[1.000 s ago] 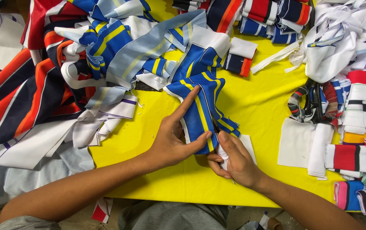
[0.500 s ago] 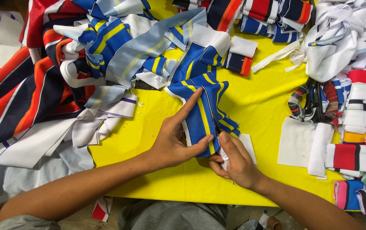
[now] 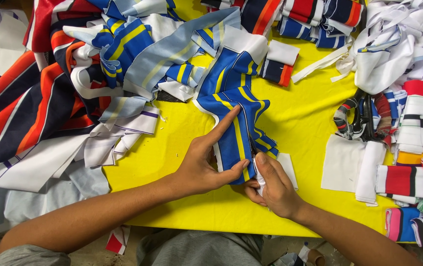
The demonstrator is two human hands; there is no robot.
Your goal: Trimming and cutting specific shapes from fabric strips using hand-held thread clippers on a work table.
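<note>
A blue fabric piece with yellow and white stripes (image 3: 235,106) lies on the yellow table (image 3: 300,123). My left hand (image 3: 206,160) presses it flat, index finger stretched up along the cloth and thumb at its lower edge. My right hand (image 3: 273,189) sits just right of the piece's lower end, fingers curled around a small white object that is mostly hidden. A white fabric patch (image 3: 288,167) peeks out beside that hand.
Heaps of striped cloth in blue, orange, navy and white (image 3: 73,79) cover the left. Scissors with wrapped handles (image 3: 364,118) lie at the right near white patches (image 3: 352,165) and rolled striped cuffs (image 3: 418,167). White strips (image 3: 393,44) pile at top right.
The blue striped piece has shifted slightly under my left hand, whose index finger has stayed stretched along it. My right hand has stayed at the piece's lower end.
</note>
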